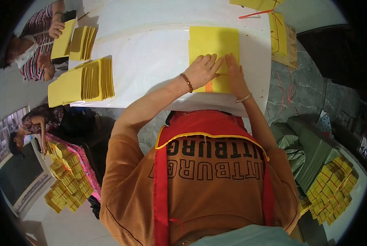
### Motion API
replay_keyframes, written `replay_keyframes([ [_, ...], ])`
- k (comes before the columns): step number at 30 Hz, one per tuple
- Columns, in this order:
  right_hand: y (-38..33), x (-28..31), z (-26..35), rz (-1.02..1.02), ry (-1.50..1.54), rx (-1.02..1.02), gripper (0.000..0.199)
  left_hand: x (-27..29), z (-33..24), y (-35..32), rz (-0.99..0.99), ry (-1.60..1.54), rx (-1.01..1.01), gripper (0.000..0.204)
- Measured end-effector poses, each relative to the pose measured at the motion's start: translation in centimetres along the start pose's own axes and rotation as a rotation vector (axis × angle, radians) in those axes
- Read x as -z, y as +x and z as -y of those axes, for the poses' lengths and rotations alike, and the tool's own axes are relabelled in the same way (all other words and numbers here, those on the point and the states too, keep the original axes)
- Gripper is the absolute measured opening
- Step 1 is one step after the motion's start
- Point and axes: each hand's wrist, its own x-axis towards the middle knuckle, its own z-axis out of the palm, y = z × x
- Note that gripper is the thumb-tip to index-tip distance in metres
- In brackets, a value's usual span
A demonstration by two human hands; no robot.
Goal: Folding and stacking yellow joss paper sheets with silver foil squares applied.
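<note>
A yellow paper piece [213,40], perhaps several layers, lies on the white table in front of me. An orange strip [208,86] shows on its near part. My left hand [203,71] rests on its left side, fingers a little bent and spread over the paper. Along the right edge lies my right hand [237,78], with its fingers stretched out and pointing away from me. The two hands' fingertips come close together over the middle of the paper. What lies under the palms is hidden.
Stacks of folded yellow paper [97,80] stand at the table's left edge, near a seated person [37,45]. Tied yellow bundles [278,35] sit at the right edge. More bundles [68,174] lie lower left by another person, and others [331,186] lower right.
</note>
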Motion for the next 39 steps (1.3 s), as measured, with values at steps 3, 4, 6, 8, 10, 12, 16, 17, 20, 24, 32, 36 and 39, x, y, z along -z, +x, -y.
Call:
replay_keyframes([
  [3,0.8,3.1,1.4,-0.025,0.83,-0.107,0.053,-0.1,-0.5,-0.1,-0.002,0.272,-0.052,0.054],
  [4,0.9,3.6,1.5,-0.017,0.829,-0.099,0.053,-0.1,-0.6,0.2,-0.007,0.28,-0.045,0.054],
  [6,0.4,4.4,1.8,-0.21,0.702,-0.138,0.052,0.1,-0.7,1.1,0.079,0.066,0.118,0.051],
  [8,0.2,4.5,2.5,-0.287,0.551,-0.147,0.051,1.0,0.2,1.1,-0.008,-0.036,0.156,0.044],
  [10,-0.2,4.4,2.1,-0.48,0.892,-0.347,0.048,2.9,1.2,0.8,-0.094,-0.141,0.188,0.038],
  [12,-1.2,4.3,1.5,-0.487,0.888,-0.375,0.046,5.1,2.6,-0.8,-0.414,-0.139,0.272,0.04],
  [16,-3.0,3.6,-1.4,-0.487,0.911,-0.409,0.039,5.5,7.0,-7.1,-0.326,0.084,0.329,0.043],
  [17,-3.0,3.5,-1.3,-0.483,0.911,-0.413,0.039,4.3,7.7,-9.1,-0.219,0.105,0.353,0.044],
  [20,-3.0,3.2,-0.9,-0.466,0.806,-0.406,0.035,2.0,7.2,-10.9,-0.142,0.082,0.325,0.042],
  [24,-2.9,2.7,-0.5,-0.426,0.538,-0.272,0.029,1.0,6.1,-11.1,-0.083,0.123,0.437,0.045],
  [32,-2.0,3.0,0.2,-0.15,-0.311,0.34,0.028,3.1,6.2,-9.2,0.049,0.109,0.428,0.038],
  [36,-2.1,2.2,-0.4,-0.095,-0.433,0.326,0.028,4.5,4.4,-6.9,-0.079,0.193,0.322,0.028],
  [39,-2.3,2.1,-1.0,-0.103,-0.41,0.325,0.027,3.5,0.8,-5.8,-0.051,-0.199,0.049,0.023],
])
